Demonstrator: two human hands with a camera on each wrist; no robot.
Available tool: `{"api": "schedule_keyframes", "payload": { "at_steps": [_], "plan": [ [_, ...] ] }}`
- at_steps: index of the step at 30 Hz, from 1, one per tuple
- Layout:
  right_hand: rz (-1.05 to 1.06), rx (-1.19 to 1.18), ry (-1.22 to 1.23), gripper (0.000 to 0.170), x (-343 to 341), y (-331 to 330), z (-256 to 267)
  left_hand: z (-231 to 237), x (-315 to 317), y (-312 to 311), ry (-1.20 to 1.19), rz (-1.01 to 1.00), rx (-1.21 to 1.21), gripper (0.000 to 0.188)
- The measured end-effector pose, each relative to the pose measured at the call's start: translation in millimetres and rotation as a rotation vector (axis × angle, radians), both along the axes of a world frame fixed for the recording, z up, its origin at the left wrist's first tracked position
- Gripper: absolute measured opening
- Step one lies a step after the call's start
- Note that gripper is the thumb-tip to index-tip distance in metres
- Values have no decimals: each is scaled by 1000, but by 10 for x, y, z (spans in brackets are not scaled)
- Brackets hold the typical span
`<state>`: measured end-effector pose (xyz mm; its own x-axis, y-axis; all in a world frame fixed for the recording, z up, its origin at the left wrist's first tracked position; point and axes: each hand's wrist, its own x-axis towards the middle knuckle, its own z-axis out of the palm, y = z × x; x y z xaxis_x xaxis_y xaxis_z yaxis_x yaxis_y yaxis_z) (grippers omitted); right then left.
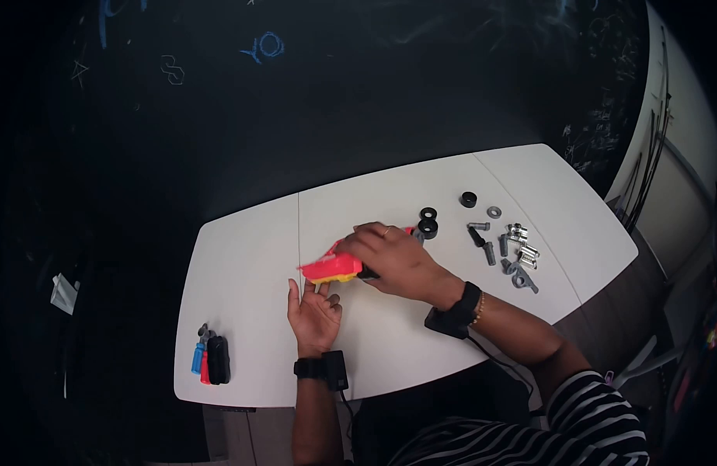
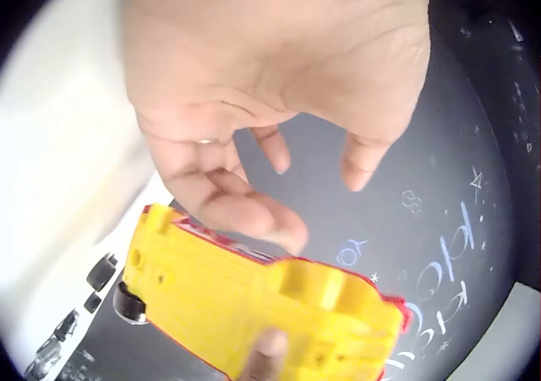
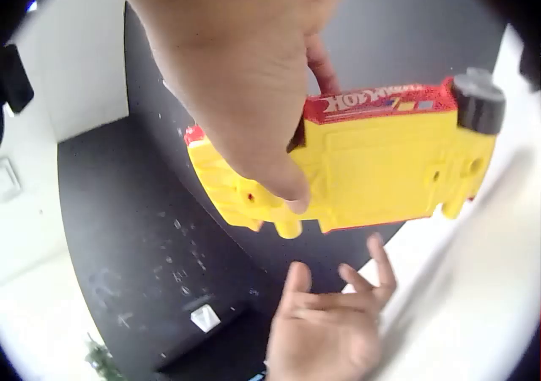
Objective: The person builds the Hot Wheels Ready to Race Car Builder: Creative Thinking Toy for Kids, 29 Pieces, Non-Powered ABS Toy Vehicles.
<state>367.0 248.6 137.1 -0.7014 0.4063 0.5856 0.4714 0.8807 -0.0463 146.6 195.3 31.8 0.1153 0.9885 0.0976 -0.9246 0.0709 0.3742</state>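
My right hand (image 1: 397, 260) grips a red toy car (image 1: 331, 266) above the white table. The car is tilted, and its yellow underside faces both wrist cameras. In the right wrist view my thumb presses on that underside, and a black wheel (image 3: 479, 102) sits at one corner of the car. Lettering runs along its red side. My left hand (image 1: 316, 320) is palm up just below the car, fingers loosely bent and gripping nothing. In the left wrist view its fingertips overlap the car's edge. The right hand's other fingers are mostly hidden behind the car.
Black wheels (image 1: 428, 227) lie beyond the right hand, with another wheel (image 1: 469, 199) further right. Grey bolts (image 1: 489, 252), chrome parts (image 1: 528, 255) and a grey bracket (image 1: 522, 278) are on the table's right. A blue-handled tool (image 1: 197, 358) and a black case (image 1: 219, 359) lie front left.
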Motion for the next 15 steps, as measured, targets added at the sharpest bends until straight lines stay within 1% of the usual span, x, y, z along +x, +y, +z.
{"api": "schedule_keyframes", "payload": {
  "at_steps": [1,2,3,4,5,6,7,8,10,11,14,15],
  "plan": [
    [48,-105,171,53,50,-80,139,-11,-24,0,-31,-80,58,40],
    [96,-213,341,55,80,-114,208,-87,-60,31,-35,-81,57,40],
    [96,-256,440,62,92,-89,196,-213,-97,89,30,-53,-3,50],
    [96,-258,436,62,110,-117,234,-152,-54,79,96,-24,-64,60],
    [118,-284,555,66,127,-168,309,-94,-10,48,95,-23,-65,60],
    [142,-307,675,70,144,-189,358,-28,55,9,189,0,-115,72],
    [167,-308,695,74,158,-152,334,114,139,-59,283,22,-164,84],
    [168,-306,696,74,152,-113,272,200,179,-118,284,22,-162,84],
    [326,-615,823,79,145,-30,142,310,232,-185,218,-186,78,101],
    [344,-715,830,82,154,-14,120,297,232,-188,219,-186,81,101],
    [299,-758,818,86,195,147,-2,159,173,-147,167,-163,134,99],
    [301,-756,816,86,245,186,-33,78,135,-98,175,-59,83,97]
  ]
}}
